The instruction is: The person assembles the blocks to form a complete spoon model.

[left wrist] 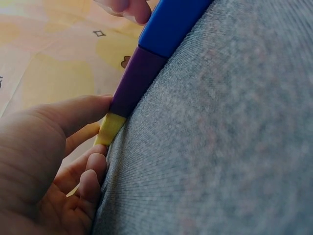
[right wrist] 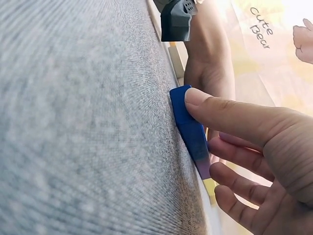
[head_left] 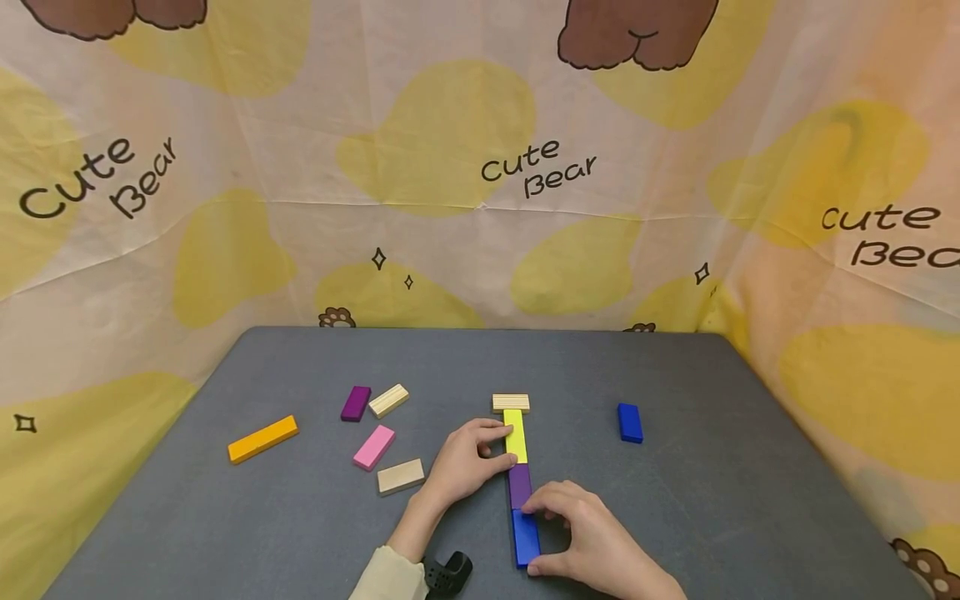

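A straight row of flat blocks runs toward me on the grey table: a plain wooden block (head_left: 511,403) set crosswise at the far end, then a yellow block (head_left: 516,437), a purple block (head_left: 520,487) and a blue block (head_left: 526,539) end to end. My left hand (head_left: 467,461) holds the yellow block from its left, the thumb at the seam with the purple one in the left wrist view. With thumb at the near end and fingertips by the far end, my right hand (head_left: 588,537) pinches the blue block (right wrist: 183,110).
Left of the row lie an orange block (head_left: 262,439), a dark magenta block (head_left: 356,403), a pink block (head_left: 373,447) and two wooden blocks, one ridged (head_left: 388,401), one smooth (head_left: 401,477). Another blue block (head_left: 630,423) lies to the right. A patterned cloth (head_left: 450,167) hangs behind.
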`<state>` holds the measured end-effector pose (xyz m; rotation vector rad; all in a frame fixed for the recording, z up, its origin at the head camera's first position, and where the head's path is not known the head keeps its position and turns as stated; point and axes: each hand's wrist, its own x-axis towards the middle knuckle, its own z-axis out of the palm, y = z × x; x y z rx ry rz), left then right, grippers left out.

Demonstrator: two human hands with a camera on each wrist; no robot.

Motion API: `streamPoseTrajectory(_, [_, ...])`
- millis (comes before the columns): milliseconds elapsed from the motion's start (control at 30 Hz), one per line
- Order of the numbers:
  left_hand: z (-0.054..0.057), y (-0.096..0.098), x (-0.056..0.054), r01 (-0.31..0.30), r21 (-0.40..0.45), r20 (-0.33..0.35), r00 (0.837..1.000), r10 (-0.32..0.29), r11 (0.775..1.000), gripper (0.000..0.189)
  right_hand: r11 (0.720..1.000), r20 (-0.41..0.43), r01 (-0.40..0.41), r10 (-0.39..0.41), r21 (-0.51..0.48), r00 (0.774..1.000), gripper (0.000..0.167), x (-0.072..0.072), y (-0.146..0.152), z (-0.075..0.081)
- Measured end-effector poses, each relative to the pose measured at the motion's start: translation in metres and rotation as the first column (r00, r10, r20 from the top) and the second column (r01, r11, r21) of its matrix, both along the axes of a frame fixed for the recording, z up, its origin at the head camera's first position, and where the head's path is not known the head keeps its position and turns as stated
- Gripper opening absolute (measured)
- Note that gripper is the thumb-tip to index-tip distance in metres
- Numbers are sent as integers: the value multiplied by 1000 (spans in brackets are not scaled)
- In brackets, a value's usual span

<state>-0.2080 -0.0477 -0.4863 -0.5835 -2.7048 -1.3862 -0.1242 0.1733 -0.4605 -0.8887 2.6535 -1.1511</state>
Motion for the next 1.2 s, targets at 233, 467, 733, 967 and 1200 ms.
streamPoseTrajectory(233, [0,0,0,-3,-9,9,1000,3,1000,45,1000,19,3,-3,-4,1000,50,0,0,0])
streamPoseTrajectory(467, [-1,-1,-1,16,-22,0,1000,-17,1000,49,1000,13,3,-3,-18,1000,49,0,0,-1])
streamPoseTrajectory(733, [-1,-1,-2,29,-35,7,1000,-29,999,54,999,8,-7,8,-33,1000,50,1,0,-2])
streamPoseTrajectory(967, [-2,2,-2,39,-17,21,999,-38,999,54,997,43,-14,18,-82,999,51,-1,7,-3])
streamPoseTrajectory(1200, [0,-1,-3,18,-11,59,998,-17,1000,53,985,47,84,-77,-151,996,41,-11,14,-5])
